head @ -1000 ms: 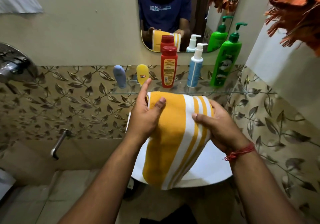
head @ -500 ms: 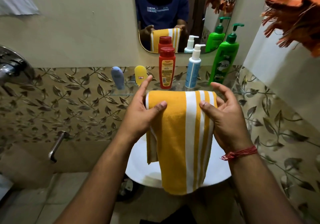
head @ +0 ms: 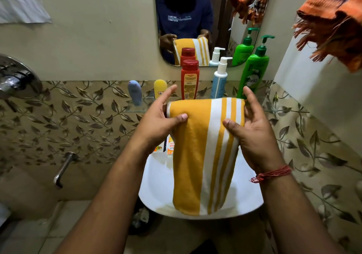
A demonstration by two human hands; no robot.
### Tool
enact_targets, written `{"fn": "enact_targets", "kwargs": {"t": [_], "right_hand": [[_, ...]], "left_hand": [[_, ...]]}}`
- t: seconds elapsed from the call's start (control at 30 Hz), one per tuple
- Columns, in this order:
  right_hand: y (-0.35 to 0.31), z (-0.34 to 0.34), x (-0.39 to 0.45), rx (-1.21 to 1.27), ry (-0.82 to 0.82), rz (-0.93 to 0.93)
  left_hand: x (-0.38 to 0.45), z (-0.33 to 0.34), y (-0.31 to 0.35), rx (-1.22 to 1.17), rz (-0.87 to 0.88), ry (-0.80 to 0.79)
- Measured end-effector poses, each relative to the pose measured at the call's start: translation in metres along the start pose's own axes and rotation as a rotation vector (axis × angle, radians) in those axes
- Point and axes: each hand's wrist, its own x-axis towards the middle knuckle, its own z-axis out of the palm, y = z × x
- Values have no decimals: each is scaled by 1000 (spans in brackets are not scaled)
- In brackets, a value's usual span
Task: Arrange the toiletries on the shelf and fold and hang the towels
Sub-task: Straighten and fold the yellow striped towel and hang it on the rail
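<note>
Since the earlier frame the folded yellow-and-white striped towel has been lifted slightly; its doubled top edge now hides the shelf front. Left hand pinches the towel's upper left edge, thumb in front. Right hand pinches the upper right edge likewise. Towel hangs at frame centre over the white basin. Behind, on the glass shelf: grey-blue tube, yellow tube, red bottle, blue pump bottle, green pump bottle.

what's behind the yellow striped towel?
The yellow striped towel, held by the left hand and right hand, hangs before the white sink and glass shelf. The red bottle and other bottles show; their bases and the basin's middle are covered.
</note>
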Motion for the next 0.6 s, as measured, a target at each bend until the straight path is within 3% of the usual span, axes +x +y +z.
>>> {"fn": "enact_targets", "kwargs": {"t": [0.13,0.27,0.37,0.47,0.6], "right_hand": [[-1,0,3,-117,70,-53],[-4,5,3,-179,149,-106],[-3,7,4,-380,182,-125],[-1,7,11,-573,185,-40],[-5,6,16,-587,188,59]], "left_hand": [[-2,15,5,46,83,162],[-1,15,12,83,116,201],[-2,15,16,101,127,202],[-4,18,18,116,125,213],[-7,23,19,139,138,212]]}}
